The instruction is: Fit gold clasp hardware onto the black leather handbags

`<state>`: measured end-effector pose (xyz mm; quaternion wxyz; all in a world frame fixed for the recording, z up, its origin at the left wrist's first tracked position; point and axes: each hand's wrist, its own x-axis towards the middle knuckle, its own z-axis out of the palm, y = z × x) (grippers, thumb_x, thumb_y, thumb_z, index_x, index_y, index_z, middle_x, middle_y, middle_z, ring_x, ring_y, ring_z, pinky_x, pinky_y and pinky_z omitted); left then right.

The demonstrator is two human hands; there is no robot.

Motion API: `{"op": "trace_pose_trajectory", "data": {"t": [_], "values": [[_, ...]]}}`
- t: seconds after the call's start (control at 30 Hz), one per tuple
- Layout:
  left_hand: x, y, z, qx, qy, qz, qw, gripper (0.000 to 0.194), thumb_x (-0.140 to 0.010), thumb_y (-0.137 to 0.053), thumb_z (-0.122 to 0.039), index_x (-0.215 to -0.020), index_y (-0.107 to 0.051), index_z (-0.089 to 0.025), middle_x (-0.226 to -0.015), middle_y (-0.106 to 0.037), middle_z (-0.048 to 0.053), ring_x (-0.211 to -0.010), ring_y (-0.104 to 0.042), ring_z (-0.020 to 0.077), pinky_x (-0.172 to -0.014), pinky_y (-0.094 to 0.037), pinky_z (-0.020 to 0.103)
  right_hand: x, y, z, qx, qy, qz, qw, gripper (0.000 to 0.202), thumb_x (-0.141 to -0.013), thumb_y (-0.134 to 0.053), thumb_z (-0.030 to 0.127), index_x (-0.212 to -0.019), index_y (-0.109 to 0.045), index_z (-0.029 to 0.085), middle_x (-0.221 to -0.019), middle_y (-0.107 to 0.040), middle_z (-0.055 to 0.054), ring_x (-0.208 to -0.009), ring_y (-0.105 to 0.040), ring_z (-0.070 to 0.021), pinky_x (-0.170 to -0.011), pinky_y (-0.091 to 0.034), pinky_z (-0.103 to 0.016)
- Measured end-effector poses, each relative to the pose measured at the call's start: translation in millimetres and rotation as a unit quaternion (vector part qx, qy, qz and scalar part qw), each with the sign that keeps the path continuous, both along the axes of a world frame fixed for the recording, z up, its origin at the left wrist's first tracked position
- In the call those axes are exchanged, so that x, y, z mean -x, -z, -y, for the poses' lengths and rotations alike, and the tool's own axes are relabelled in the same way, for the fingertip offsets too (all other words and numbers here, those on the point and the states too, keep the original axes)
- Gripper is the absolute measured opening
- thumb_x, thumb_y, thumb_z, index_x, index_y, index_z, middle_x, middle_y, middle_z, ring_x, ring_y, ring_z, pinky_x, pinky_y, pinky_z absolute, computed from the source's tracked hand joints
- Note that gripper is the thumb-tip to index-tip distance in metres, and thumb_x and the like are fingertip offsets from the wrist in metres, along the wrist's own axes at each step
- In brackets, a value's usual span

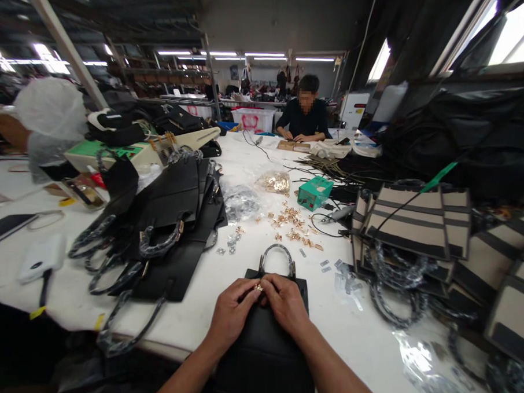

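A black handbag panel lies in front of me at the table's near edge, its plastic-wrapped handle pointing away from me. Close to the panel's top edge, a small gold metal fitting shows between my fingertips. My left hand pinches it from the left, thumb and forefinger together. From the other side my right hand is closed at the same fitting, its fingers curled over the panel. The fitting's exact shape is partly hidden by the fingers.
Loose gold fittings lie mid-table beside a green box. Small metal plates are scattered at right. Black bag panels pile up left, beige-and-black ones right. Across the table sits a person.
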<state>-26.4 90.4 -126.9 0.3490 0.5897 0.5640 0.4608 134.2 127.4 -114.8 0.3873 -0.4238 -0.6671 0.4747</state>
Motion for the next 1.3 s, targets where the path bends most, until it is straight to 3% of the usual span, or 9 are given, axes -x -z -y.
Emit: {"op": "trace_pose_trajectory", "data": {"t": [0.23,0.4,0.57,0.77,0.83,0.93,1.07,1.17,1.3], "values": [[1.2,-3.0,-0.8,0.025,-0.02,0.073,0.997,0.033,-0.087,-0.063,-0.041,-0.112,-0.072,-0.022,-0.103,-0.07,0.005,-0.085,-0.065,0.0182,-0.08,-0.054,0.032,-3.7,2.1,-2.3,0.059,-0.003,-0.077,0.995,0.031,-0.091,-0.058,0.046,-0.105,-0.071,0.021,-0.078,-0.071,-0.001,-0.068,-0.066,-0.016,-0.07,-0.051,-0.027],[0.9,1.3,-0.5,0.019,-0.012,0.065,0.998,0.036,-0.09,-0.059,-0.04,-0.119,-0.069,-0.022,-0.095,-0.065,0.003,-0.078,-0.06,0.0146,-0.078,-0.052,0.03,-4.1,3.4,-3.4,0.0,-0.013,-0.072,0.997,0.025,-0.085,-0.068,0.039,-0.105,-0.074,0.025,-0.104,-0.072,-0.003,-0.096,-0.066,-0.0204,-0.092,-0.05,-0.033],[3.3,0.1,3.5,-0.024,-0.03,-0.073,0.997,0.042,-0.09,-0.056,-0.033,-0.131,-0.059,-0.022,-0.114,-0.062,0.007,-0.106,-0.059,0.0216,-0.094,-0.05,0.038,-6.5,3.2,-5.2,0.096,0.013,-0.142,0.985,0.029,-0.086,-0.066,0.045,-0.101,-0.071,0.021,-0.093,-0.073,-0.005,-0.084,-0.07,-0.0214,-0.07,-0.055,-0.031],[10.9,1.4,9.7,-0.021,-0.069,-0.293,0.953,0.056,-0.079,-0.069,-0.034,-0.129,-0.058,-0.013,-0.125,-0.061,0.016,-0.12,-0.05,0.0347,-0.105,-0.038,0.054,-10.5,8.9,-11.8,0.135,0.053,-0.249,0.958,0.036,-0.085,-0.066,0.046,-0.106,-0.064,0.017,-0.097,-0.072,-0.008,-0.08,-0.071,-0.0203,-0.063,-0.055,-0.028],[9.4,-0.5,7.8,0.024,-0.062,-0.23,0.971,0.062,-0.076,-0.071,-0.032,-0.133,-0.055,-0.012,-0.126,-0.061,0.017,-0.119,-0.051,0.0339,-0.104,-0.039,0.052,-10.9,11.8,-12.8,0.131,0.057,-0.261,0.955,0.034,-0.085,-0.067,0.044,-0.105,-0.064,0.017,-0.093,-0.071,-0.006,-0.077,-0.07,-0.0182,-0.063,-0.054,-0.027],[6.6,-10.8,1.3,0.123,-0.106,0.013,0.987,0.081,-0.07,-0.078,-0.028,-0.141,-0.044,-0.011,-0.124,-0.061,0.017,-0.111,-0.059,0.0284,-0.096,-0.047,0.041,-12.0,15.8,-13.2,0.128,0.058,-0.284,0.948,0.033,-0.083,-0.07,0.044,-0.103,-0.065,0.018,-0.089,-0.071,-0.004,-0.074,-0.068,-0.016,-0.063,-0.053,-0.026],[5.0,-29.6,-4.1,0.25,-0.02,0.302,0.92,0.079,-0.062,-0.086,-0.026,-0.132,-0.053,-0.011,-0.107,-0.069,0.013,-0.09,-0.067,0.0224,-0.083,-0.051,0.032,-15.1,17.0,-14.2,0.142,0.057,-0.318,0.936,0.037,-0.077,-0.077,0.042,-0.104,-0.067,0.019,-0.089,-0.069,-0.003,-0.076,-0.066,-0.0156,-0.067,-0.052,-0.027],[1.8,-32.7,-4.3,0.33,0.094,0.343,0.874,0.052,-0.063,-0.084,-0.024,-0.109,-0.068,-0.007,-0.092,-0.073,0.013,-0.077,-0.069,0.0224,-0.076,-0.052,0.032,-21.1,10.2,-14.3,0.146,0.061,-0.324,0.933,0.038,-0.076,-0.077,0.044,-0.106,-0.067,0.021,-0.091,-0.068,-0.002,-0.077,-0.065,-0.0147,-0.069,-0.053,-0.028],[-3.0,-24.1,-3.6,0.34,0.093,0.364,0.862,0.04,-0.066,-0.077,-0.02,-0.103,-0.069,-0.008,-0.085,-0.075,0.012,-0.068,-0.069,0.0215,-0.069,-0.053,0.031,-42.7,-10.4,-7.2,0.146,0.054,-0.279,0.947,0.038,-0.076,-0.078,0.043,-0.106,-0.07,0.02,-0.089,-0.07,-0.003,-0.079,-0.067,-0.0164,-0.07,-0.053,-0.029]]}}
